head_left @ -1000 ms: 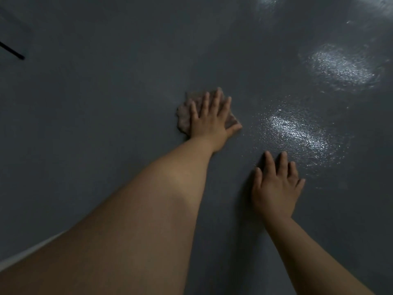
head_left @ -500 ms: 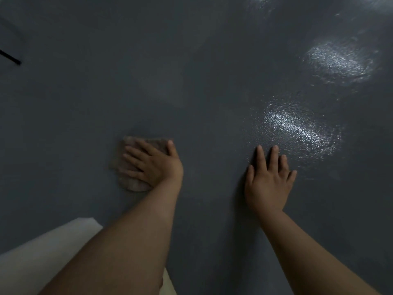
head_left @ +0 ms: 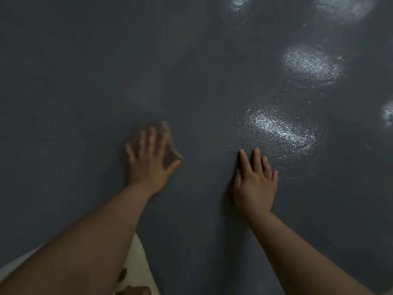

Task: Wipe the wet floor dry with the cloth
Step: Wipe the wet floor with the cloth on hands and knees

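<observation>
My left hand (head_left: 150, 158) lies flat with spread fingers on a brownish cloth (head_left: 169, 153), pressing it onto the dark grey floor (head_left: 85, 92). The hand is motion-blurred, and only the cloth's far and right edges show around it. My right hand (head_left: 255, 182) rests flat on the floor to the right, fingers straight, holding nothing. Just beyond its fingertips lies a glistening wet patch (head_left: 278, 128).
More shiny wet patches sit farther off at the right, one (head_left: 310, 64) in the middle distance and others along the top and right edges. A pale garment (head_left: 138, 262) shows at the bottom under my left forearm.
My left hand slid the cloth from far centre down to the left, then back rightwards toward the centre. The right hand stayed planted on the floor.
</observation>
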A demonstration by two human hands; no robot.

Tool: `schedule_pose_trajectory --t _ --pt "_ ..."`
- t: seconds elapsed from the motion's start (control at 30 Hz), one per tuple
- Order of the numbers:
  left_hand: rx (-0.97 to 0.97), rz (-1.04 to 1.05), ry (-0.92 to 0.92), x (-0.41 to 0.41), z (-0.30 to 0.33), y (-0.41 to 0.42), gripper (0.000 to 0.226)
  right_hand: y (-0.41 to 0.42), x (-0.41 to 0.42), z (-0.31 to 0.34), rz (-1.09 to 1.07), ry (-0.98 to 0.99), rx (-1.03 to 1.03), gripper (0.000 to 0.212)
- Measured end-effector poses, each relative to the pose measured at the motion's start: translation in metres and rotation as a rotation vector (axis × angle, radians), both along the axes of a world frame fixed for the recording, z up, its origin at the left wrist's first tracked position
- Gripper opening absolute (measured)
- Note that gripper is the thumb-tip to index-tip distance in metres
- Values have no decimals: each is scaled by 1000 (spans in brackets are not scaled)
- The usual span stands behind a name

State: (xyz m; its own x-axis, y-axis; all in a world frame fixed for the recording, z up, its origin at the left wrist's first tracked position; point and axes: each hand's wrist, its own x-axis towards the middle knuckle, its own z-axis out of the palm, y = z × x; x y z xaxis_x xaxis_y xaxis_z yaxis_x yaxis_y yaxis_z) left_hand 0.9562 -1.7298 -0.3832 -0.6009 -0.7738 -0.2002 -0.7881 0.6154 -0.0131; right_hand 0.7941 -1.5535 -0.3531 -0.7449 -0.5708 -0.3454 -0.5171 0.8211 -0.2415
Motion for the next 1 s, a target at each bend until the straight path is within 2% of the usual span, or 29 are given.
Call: schedule_pose_trajectory --t 0.07,0.13,0.2,0.27,0.33,0.47,0.63,0.7,0.77,0.83,0.9,1.0 --pt "46 397 7 13 6 -3 83 0 0 2 7 -2 18 52" --pt "77 660 48 9 11 8 79 -1 1 2 3 -10 28 52" --pt "117 815 82 -7 15 32 76 -3 1 4 -19 -26 6 52" --pt "154 812 110 -24 14 68 74 -5 -2 6 -41 -38 -12 50" --pt "126 604 138 -35 10 113 75 -5 -5 8 -55 -54 -16 48" --pt "188 -38 3 -39 10 186 75 -3 -8 13 -49 -65 -15 46" --pt "110 -634 25 -25 2 125 73 -1 -12 13 -63 -66 -29 45" --pt "44 -689 31 -21 -5 86 75 -1 -12 13 -65 -70 -50 45" --pt "46 -504 17 -21 -5 57 79 0 -13 14 -49 -69 -48 45" --pt "15 -226 44 -22 -3 36 83 1 -13 14 -27 -65 -29 45" --pt "79 119 6 -22 4 21 81 2 -14 14 -12 -69 -22 46" --pt "155 649 52 -19 14 21 77 3 -16 15 7 -86 -18 48"
